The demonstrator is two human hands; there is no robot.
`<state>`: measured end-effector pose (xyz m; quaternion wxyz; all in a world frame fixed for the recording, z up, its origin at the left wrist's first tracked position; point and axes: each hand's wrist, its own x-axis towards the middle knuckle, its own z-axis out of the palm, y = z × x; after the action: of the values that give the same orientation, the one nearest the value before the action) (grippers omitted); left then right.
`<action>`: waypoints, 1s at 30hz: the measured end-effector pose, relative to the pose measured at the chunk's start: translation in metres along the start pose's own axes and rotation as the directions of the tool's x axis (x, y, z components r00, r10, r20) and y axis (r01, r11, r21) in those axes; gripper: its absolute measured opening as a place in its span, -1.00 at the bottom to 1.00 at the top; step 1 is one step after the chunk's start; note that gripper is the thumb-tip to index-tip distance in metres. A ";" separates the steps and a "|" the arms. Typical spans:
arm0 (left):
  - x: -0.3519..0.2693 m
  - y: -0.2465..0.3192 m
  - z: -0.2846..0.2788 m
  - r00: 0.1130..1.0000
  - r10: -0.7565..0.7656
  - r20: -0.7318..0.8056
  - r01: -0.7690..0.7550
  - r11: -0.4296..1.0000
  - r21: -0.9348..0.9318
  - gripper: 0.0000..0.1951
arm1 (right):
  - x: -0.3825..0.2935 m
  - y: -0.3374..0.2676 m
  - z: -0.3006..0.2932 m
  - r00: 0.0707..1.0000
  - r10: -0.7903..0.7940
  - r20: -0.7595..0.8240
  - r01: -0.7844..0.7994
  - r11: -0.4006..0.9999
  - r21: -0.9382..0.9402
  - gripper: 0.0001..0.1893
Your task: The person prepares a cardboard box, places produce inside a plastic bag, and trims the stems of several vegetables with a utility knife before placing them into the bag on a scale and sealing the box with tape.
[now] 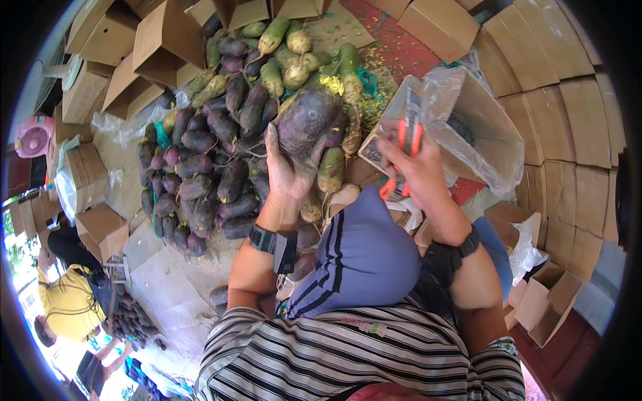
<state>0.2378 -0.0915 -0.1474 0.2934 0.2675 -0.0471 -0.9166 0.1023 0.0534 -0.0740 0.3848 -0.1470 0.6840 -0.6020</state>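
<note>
My left hand [295, 173] cups a large dark purple radish [312, 119] from below, its fingers spread around the lower end. Yellow leaf stubs [332, 85] show at the radish's top. To the right, my right hand [419, 163] is closed around a cutting tool with orange-red handles [403, 145]; motion blur hides its exact kind. The tool points away from me and is apart from the radish. A heap of purple radishes [198, 142] lies on the ground to the left of my left hand. Green and white radishes [272, 79] lie beyond the held one.
An open carton with a plastic liner [494, 135] stands right of my right hand, beside a shallow box [371, 145]. Stacked cartons [577, 110] line the right side. Open cartons [168, 37] stand at the upper left. Another person in yellow [72, 301] is at the lower left.
</note>
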 end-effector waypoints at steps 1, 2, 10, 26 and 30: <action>0.000 -0.007 0.005 0.999 -0.034 0.007 0.034 0.999 -0.043 -0.36 | 0.004 -0.003 0.001 0.999 0.005 0.031 -0.007 0.999 0.049 -0.72; 0.001 -0.014 0.011 0.998 -0.067 0.014 0.068 0.994 -0.085 -0.37 | 0.006 -0.006 0.000 0.993 -0.116 -0.004 0.115 0.989 -0.090 -0.72; -0.009 -0.034 0.028 0.995 -0.101 0.004 0.101 0.994 -0.047 -0.41 | 0.008 -0.023 -0.017 0.782 -0.576 0.236 0.496 0.348 -0.795 -0.76; -0.018 -0.047 0.009 0.994 -0.062 0.093 0.058 0.997 0.041 -0.27 | -0.007 -0.025 -0.026 0.742 -0.590 0.319 0.533 0.231 -0.814 -0.69; -0.018 -0.040 0.007 0.956 -0.289 0.050 0.292 0.955 -0.047 -0.30 | 0.007 -0.029 -0.033 0.650 -0.631 0.424 0.572 0.038 -0.820 -0.71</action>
<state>0.2256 -0.0490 -0.1426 0.1617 0.2441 0.0113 -0.9561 0.0669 0.0660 -0.0501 -0.0741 -0.5885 0.7747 -0.2192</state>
